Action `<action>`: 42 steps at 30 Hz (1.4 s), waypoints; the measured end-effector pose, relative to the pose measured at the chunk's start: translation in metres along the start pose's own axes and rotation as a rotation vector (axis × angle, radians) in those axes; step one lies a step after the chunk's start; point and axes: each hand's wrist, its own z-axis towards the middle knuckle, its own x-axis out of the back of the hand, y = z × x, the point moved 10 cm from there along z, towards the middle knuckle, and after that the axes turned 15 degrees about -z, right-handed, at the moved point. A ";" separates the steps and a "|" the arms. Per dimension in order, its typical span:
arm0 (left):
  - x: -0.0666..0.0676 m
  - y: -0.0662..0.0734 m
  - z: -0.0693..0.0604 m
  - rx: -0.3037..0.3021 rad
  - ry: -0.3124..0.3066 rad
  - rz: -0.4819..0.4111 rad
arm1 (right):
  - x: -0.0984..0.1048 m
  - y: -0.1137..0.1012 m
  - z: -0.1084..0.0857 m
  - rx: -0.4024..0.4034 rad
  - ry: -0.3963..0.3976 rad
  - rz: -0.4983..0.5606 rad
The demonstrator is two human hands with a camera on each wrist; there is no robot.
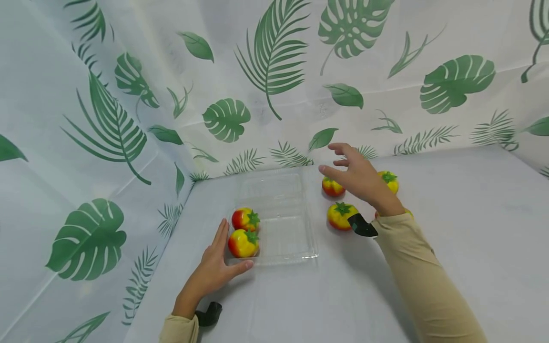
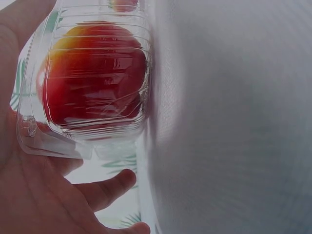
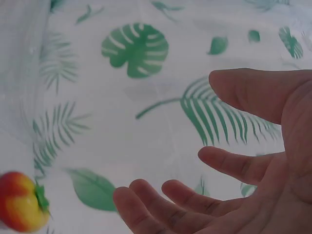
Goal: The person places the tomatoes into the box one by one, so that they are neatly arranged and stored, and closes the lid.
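In the head view the left hand rests against the near left corner of a clear plastic container, thumb along its front and fingers along its side. Two red-and-yellow fruits, one in front of the other, lie in the container's left part. Through the clear wall in the left wrist view, a red fruit shows beside the left palm. The right hand hovers with spread, slightly bent fingers, holding nothing, above a fruit on the table.
Right of the container, more fruits lie on the white table: one in front, one behind the right wrist, and another mostly hidden by the right sleeve. A leaf-patterned curtain stands behind and at the left.
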 end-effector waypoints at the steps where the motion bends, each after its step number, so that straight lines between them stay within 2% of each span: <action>1: 0.000 0.000 0.000 -0.001 0.001 0.000 | 0.004 0.005 0.001 -0.010 0.012 -0.004; 9: 0.000 -0.004 -0.002 0.001 0.010 -0.001 | 0.025 0.050 0.008 -0.113 0.083 -0.107; 15: -0.001 -0.004 -0.003 -0.006 0.018 -0.004 | 0.027 0.080 0.012 -0.227 0.098 -0.195; 22: -0.001 -0.005 -0.002 0.010 0.008 -0.008 | 0.023 0.105 0.012 -0.309 0.072 -0.284; 31: -0.001 -0.003 -0.001 0.012 -0.009 0.000 | 0.013 0.132 0.010 -0.363 -0.007 -0.342; 35: -0.001 -0.002 -0.001 0.006 -0.012 -0.004 | 0.005 0.139 0.012 -0.376 -0.056 -0.359; 42: -0.001 0.001 -0.003 0.001 -0.009 -0.005 | -0.001 0.146 0.011 -0.393 -0.073 -0.374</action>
